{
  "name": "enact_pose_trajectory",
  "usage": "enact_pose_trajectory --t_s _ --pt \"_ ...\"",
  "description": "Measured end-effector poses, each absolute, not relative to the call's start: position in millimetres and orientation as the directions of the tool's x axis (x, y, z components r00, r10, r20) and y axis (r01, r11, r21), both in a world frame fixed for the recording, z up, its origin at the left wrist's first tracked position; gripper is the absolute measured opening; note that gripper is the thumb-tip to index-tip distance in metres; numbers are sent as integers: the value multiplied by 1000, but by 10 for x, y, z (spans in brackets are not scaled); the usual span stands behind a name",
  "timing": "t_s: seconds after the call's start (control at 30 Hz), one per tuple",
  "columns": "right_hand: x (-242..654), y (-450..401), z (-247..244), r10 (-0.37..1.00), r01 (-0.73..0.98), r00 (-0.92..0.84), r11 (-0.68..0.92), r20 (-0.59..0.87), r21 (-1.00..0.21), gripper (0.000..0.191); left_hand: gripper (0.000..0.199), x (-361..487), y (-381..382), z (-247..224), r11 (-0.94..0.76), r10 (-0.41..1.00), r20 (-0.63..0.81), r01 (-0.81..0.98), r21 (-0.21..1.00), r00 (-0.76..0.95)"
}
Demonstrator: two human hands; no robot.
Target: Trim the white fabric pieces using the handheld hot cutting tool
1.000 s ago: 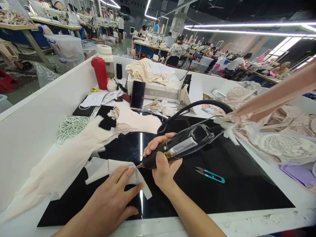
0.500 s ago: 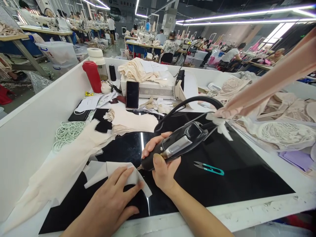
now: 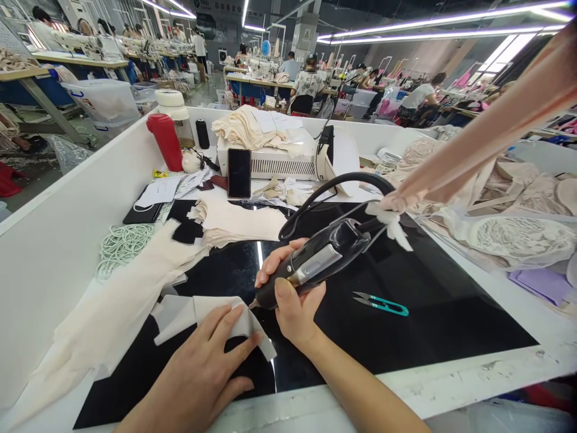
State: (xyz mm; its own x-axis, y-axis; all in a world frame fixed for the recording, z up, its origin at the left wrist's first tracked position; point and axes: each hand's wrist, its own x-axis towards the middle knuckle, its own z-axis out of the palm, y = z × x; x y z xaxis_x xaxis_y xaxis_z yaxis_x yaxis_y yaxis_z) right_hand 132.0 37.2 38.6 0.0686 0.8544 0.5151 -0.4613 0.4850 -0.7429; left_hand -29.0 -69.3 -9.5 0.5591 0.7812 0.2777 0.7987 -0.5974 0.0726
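My right hand point(image 3: 295, 300) is wrapped round a black corded handheld tool point(image 3: 315, 258) with a silver lever and a narrow metal tip; my thumb lies along its lower side. The tip points down left and meets, or nearly meets, the edge of a folded pale fabric piece point(image 3: 178, 316). My left hand point(image 3: 211, 355) lies over that piece with its fingers spread, pressing it onto the shiny black mat point(image 3: 433, 300). From the tool's rear end, a cable and a pinkish fabric strip point(image 3: 487, 120) run up to the right.
Teal thread snips point(image 3: 383, 305) lie right of the tool. Stacked cream fabric pieces point(image 3: 243, 222), a long cream piece point(image 3: 117, 294) and green cord point(image 3: 124, 246) sit left and behind. A phone point(image 3: 238, 172) leans on a white box point(image 3: 283, 167). Lace garments point(image 3: 518, 240) are heaped at right.
The tool and my right hand have shifted very slightly to the left and up, with the tip still by the fabric edge. My left hand stays on the fabric.
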Motion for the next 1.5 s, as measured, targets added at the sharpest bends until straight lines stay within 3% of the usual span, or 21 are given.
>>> enact_pose_trajectory --t_s 0.47,0.97,1.5 --pt "1297 387 371 843 -538 48 474 536 -697 41 51 -297 -666 6 -628 751 299 777 48 589" --pt "1286 387 385 850 -537 39 461 525 -706 40 46 -255 -678 81 -620 692 355 770 -153 628" --pt "1281 383 394 850 -527 33 462 526 -713 35 47 -308 -674 51 -636 708 300 761 -124 640"
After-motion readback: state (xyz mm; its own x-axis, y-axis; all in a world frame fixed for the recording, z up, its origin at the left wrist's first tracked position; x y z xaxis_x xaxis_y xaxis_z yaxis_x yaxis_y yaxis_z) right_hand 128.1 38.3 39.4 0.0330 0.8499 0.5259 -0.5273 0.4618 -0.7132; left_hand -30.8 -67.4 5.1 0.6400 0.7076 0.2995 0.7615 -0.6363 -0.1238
